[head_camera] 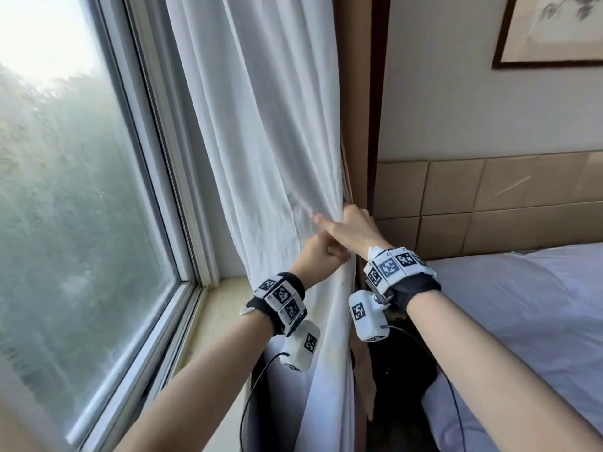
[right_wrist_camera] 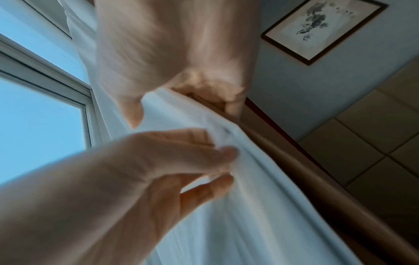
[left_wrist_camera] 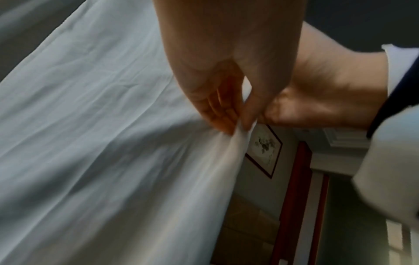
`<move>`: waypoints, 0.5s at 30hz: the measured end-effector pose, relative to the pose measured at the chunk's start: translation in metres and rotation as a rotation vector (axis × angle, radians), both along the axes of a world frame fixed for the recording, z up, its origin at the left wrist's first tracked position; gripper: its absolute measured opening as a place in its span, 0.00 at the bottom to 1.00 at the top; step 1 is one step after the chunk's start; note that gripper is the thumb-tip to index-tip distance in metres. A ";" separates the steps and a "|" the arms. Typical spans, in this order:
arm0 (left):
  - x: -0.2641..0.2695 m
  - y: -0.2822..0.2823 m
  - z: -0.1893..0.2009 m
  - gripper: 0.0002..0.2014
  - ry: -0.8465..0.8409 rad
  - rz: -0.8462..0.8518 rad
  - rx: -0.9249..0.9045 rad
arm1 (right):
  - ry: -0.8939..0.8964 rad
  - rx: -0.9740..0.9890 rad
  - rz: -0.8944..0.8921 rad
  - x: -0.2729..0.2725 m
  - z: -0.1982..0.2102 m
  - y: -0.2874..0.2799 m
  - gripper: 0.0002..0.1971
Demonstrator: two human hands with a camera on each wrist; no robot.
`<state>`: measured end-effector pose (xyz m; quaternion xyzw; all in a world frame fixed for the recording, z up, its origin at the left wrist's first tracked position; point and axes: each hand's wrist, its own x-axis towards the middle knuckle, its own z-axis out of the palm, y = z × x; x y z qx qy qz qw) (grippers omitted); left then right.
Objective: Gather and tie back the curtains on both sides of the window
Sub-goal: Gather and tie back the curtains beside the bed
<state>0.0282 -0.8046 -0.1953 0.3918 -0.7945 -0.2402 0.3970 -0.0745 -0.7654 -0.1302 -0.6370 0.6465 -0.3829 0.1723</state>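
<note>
A white sheer curtain (head_camera: 261,125) hangs at the right side of the window (head_camera: 81,174), drawn in toward the wall. A brown curtain (head_camera: 354,93) hangs behind its right edge. My right hand (head_camera: 346,216) grips the bunched white fabric at the edge, thumb in front and fingers curled behind, as the right wrist view shows of the right hand (right_wrist_camera: 181,104). Just below it, my left hand (head_camera: 329,252) pinches a fold of the same curtain (left_wrist_camera: 102,125) between thumb and fingers (left_wrist_camera: 222,116). No tie-back is visible.
The window sill (head_camera: 215,314) runs below left. A bed (head_camera: 522,305) with white sheets stands close on the right, with a padded tan wall panel (head_camera: 489,197) behind it and a framed picture (head_camera: 554,31) above. A dark object (head_camera: 401,370) fills the gap by the bed.
</note>
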 end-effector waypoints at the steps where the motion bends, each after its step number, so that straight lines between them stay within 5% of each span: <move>1: 0.001 0.001 0.001 0.03 -0.013 -0.038 0.035 | 0.056 -0.017 -0.045 -0.001 -0.003 -0.003 0.22; 4: 0.016 -0.005 0.003 0.08 0.171 -0.052 0.008 | 0.110 -0.063 -0.097 -0.010 -0.006 -0.009 0.16; 8: 0.064 -0.030 0.003 0.12 0.524 0.311 0.092 | 0.143 -0.100 -0.115 -0.030 -0.008 -0.011 0.16; 11: 0.088 -0.049 0.000 0.28 0.464 0.277 0.372 | 0.151 -0.122 -0.134 -0.039 -0.009 -0.008 0.16; 15: 0.077 -0.061 0.009 0.43 0.287 0.091 0.504 | 0.106 -0.171 -0.071 -0.041 -0.007 -0.007 0.15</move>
